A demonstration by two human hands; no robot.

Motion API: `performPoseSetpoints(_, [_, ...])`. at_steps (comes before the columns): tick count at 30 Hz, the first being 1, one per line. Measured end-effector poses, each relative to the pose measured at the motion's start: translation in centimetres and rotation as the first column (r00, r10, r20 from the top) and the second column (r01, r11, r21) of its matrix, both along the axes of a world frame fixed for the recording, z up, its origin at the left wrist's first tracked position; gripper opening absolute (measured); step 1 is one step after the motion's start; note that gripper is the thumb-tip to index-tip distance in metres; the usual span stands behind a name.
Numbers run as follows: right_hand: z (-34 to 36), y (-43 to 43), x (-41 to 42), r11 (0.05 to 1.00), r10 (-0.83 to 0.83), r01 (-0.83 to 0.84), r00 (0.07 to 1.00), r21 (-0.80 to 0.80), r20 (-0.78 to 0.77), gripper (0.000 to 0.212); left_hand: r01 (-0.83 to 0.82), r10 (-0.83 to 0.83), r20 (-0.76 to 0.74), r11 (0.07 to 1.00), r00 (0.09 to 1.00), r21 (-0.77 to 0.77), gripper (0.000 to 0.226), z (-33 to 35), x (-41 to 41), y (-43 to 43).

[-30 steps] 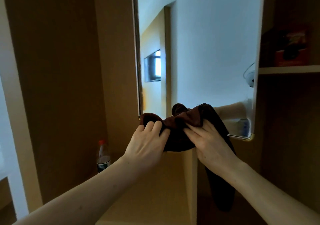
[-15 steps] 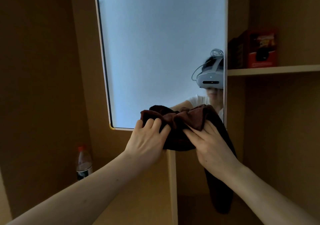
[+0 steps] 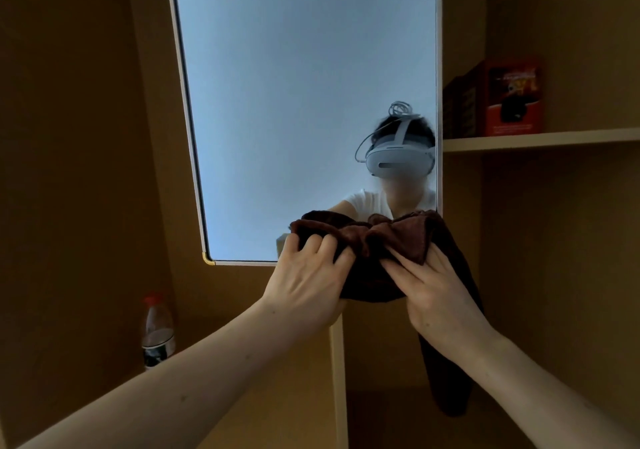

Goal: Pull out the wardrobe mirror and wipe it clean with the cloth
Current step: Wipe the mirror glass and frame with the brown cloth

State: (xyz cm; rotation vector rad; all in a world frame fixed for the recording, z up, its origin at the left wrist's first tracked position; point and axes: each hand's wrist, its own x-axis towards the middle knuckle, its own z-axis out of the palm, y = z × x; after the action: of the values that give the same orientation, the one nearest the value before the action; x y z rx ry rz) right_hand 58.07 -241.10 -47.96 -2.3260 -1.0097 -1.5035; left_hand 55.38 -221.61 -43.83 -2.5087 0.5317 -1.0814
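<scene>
Cloth sits bunched against the lower edge of the mirror, toward its right corner. The left hand and right hand each grasp it with curled fingers, and a long tail hangs below the right wrist. The risk, as I judge it, is that hard pressure on one side could swing the pulled-out mirror toward the shelf — and a wadded cloth may smear, not wipe.

No text can be read with certainty. The red cardboard box on the pale wooden shelf, right of the tall white-framed mirror, carries a line of yellowish lettering near its top, too blurred to make out. The clear plastic bottle with a red cap, low at the left, has a dark label band, also illegible.
</scene>
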Motion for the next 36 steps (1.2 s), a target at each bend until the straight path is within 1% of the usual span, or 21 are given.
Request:
performPoseSetpoints(4, [0.2, -0.2, 0.1, 1.000, 0.005, -0.005, 1.000, -0.013, -0.003, 0.053, 0.003, -0.003, 0.003, 1.000, 1.000, -0.005, 0.057, 0.2, -0.1, -0.4])
performPoseSetpoints(9, [0.4, -0.2, 0.2, 0.999, 0.014, -0.012, 0.999, 0.043, -0.036, 0.057, -0.004, 0.004, 0.002, 1.000, 1.000, 0.019, 0.054, 0.9, -0.1, -1.1])
performPoseSetpoints(14, [0.5, -0.7, -0.1, 0.999, 0.029, -0.026, 0.998, 0.043, -0.048, 0.061, -0.001, 0.001, 0.001, 1.000, 1.000, 0.031, 0.053, 1.1, -0.5, -1.5])
performPoseSetpoints(17, [0.4, -1.0, -0.1, 0.997, 0.045, -0.042, 0.998, 0.060, -0.052, 0.057, 0.006, -0.007, 0.023, 0.999, 1.000, 0.054, 0.049, 1.3, -0.6, -1.7])
performPoseSetpoints(21, [0.6, -1.4, 0.7, 0.990, 0.050, -0.034, 0.993, 0.136, -0.112, 0.061, 0.008, -0.008, 0.009, 1.000, 1.000, 0.011, 0.048, 1.7, 0.2, -2.7])
performPoseSetpoints(28, [0.9, -1.5, 1.6, 0.991, 0.075, -0.062, 0.991, 0.116, -0.111, 0.053, 0.015, -0.016, 0.016, 0.999, 1.000, 0.039, 0.053, 1.8, 1.4, -2.2])
performPoseSetpoints(36, [0.7, -1.5, 1.6, 0.993, 0.051, -0.039, 0.993, 0.115, -0.103, 0.056, 0.018, -0.019, 0.025, 1.000, 1.000, 0.018, 0.055, 1.2, 1.4, -2.2])
